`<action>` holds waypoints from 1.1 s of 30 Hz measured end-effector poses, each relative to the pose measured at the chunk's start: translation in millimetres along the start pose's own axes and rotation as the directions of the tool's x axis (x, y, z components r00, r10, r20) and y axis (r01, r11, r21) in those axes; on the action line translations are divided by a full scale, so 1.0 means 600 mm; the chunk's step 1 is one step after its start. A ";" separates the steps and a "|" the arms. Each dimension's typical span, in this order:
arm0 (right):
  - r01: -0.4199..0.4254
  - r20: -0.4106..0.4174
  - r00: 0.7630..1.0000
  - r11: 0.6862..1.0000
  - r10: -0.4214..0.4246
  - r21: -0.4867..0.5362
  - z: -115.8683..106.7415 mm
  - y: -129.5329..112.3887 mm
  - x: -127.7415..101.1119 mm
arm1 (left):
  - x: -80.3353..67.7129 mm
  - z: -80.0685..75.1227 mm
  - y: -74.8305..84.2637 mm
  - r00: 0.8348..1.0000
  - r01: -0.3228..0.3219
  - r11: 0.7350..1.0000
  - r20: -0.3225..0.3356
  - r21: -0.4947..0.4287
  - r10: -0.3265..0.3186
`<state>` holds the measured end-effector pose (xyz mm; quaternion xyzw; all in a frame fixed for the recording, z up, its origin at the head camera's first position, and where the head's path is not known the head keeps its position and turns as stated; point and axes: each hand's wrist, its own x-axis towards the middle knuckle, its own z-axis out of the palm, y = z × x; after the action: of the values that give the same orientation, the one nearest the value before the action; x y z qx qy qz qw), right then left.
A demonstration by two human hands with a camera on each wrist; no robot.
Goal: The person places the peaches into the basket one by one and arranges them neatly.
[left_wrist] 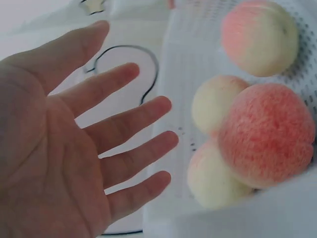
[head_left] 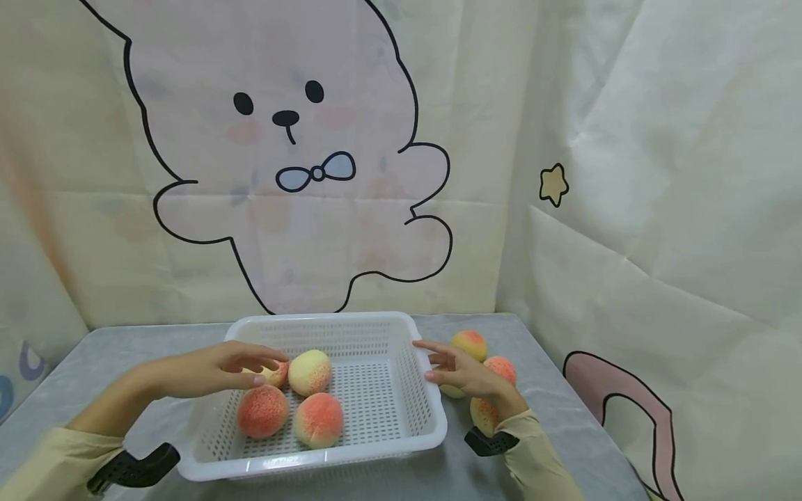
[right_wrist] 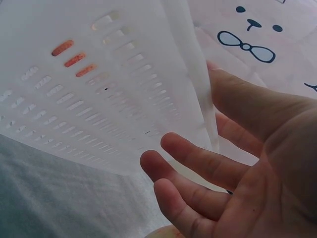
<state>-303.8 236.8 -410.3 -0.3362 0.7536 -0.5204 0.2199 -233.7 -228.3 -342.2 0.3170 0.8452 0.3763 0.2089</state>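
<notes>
Pink-and-cream peaches (head_left: pixel 319 419) in white slotted basket (head_left: pixel 407 410)

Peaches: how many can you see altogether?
8. Four lie in the white basket. Four sit outside by the right hand. Hands may hide more.

The right hand (head_left: pixel 466 376) hides part of the peaches (head_left: pixel 495 390) beside the basket (head_left: pixel 432 417).

left hand (left_wrist: pixel 64 148) open, fingers spread, beside white basket (left_wrist: pixel 173 99) holding four peaches (left_wrist: pixel 267 134).
</notes>
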 end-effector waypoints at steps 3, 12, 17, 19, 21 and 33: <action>0.009 0.015 1.000 1.000 -0.009 0.022 0.000 0.002 0.002 | -0.024 -0.007 -0.015 0.993 -0.012 1.000 -0.118 -0.015 0.010; 0.009 0.005 1.000 0.998 -0.009 0.060 0.000 0.008 0.000 | -0.060 -0.003 -0.084 0.858 0.123 0.991 -0.507 0.051 -0.081; 0.021 0.020 1.000 0.998 -0.022 0.065 -0.001 0.006 0.002 | -0.065 0.011 -0.122 0.880 0.123 0.992 -0.459 -0.025 -0.120; 0.018 0.026 0.999 0.997 -0.020 0.068 0.001 0.006 0.002 | -0.067 0.015 -0.131 0.882 0.117 0.991 -0.454 -0.058 -0.131; 0.014 0.018 1.000 0.998 -0.015 0.063 0.003 0.009 0.002 | -0.068 0.017 -0.136 0.873 0.115 0.990 -0.468 -0.076 -0.137; -0.025 -0.048 0.999 0.994 0.020 -0.105 0.004 -0.002 -0.003 | -0.063 0.017 -0.146 0.951 0.073 0.962 -0.272 -0.261 -0.146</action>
<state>-300.7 236.1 -410.0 -0.3266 0.7885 -0.4853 0.1899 -233.8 -294.4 -411.8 0.1822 0.8292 0.5090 0.1419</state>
